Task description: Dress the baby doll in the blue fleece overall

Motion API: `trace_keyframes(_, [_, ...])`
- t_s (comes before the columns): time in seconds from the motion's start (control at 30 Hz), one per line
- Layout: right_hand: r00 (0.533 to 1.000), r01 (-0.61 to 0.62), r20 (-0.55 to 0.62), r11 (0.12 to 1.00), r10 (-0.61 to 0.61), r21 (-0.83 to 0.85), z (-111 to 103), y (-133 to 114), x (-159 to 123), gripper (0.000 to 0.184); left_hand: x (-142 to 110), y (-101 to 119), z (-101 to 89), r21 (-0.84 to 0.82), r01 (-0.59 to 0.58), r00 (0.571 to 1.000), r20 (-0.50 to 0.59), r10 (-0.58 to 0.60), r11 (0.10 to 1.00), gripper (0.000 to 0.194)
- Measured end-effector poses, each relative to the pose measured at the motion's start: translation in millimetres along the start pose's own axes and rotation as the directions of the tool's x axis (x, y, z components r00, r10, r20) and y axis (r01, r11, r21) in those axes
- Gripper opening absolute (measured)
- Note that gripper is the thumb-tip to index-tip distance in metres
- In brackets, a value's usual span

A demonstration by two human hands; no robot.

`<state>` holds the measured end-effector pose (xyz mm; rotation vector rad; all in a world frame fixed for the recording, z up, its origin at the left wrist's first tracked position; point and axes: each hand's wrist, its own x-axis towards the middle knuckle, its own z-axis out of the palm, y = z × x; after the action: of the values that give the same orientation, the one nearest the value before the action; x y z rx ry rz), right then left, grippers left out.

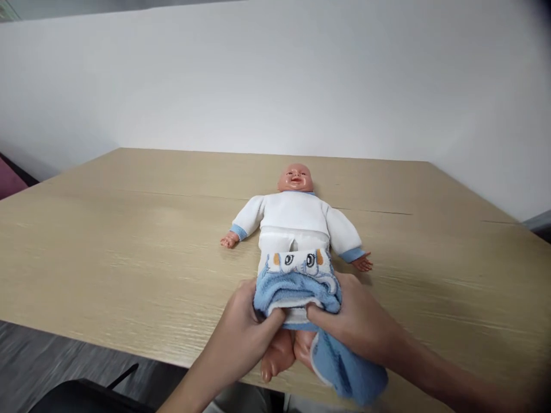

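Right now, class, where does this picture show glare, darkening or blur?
Head view: a pale sheen on the table at left; head view: a dark upper-right corner; head view: the floor at lower left looks smeared, but the stitched eyes on the blue garment are readable.

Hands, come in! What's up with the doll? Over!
Left hand, right hand: both gripping cloth. Doll face up, one foot bare. Other foot hidden by cloth.

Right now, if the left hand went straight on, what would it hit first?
The blue cloth the left hand holds; beyond it, probably the white-clothed doll, though depth is unclear.
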<state>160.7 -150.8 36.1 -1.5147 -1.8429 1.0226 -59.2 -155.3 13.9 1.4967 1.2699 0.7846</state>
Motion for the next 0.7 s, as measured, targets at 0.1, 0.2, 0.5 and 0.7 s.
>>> trace_keyframes(0.1, [0.999,0.035,-0.032,0.999,-0.035,0.008,6.1,9.7,12.7,0.006,14.7,-2.0,0.2,-0.029,-0.042,0.999,0.007,0.043,0.999,0.024])
trace_keyframes(0.2, [0.993,0.092,-0.066,0.996,-0.093,-0.011,5.4,14.9,28.5,0.007,33.1,1.8,-2.4,-0.062,-0.097,0.995,0.018,0.098,0.993,0.023])
trace_keyframes(0.5, [0.991,0.041,-0.124,0.999,-0.043,-0.018,-24.5,-2.0,39.9,0.021,35.7,22.4,-25.3,0.17,-0.145,0.989,-0.001,0.148,0.975,0.027])
trace_keyframes(0.7, [0.993,0.118,0.014,0.989,-0.117,-0.086,-18.8,-38.1,-8.0,0.017,-17.3,17.7,-27.1,0.001,-0.04,0.999,0.023,0.04,0.999,0.028])
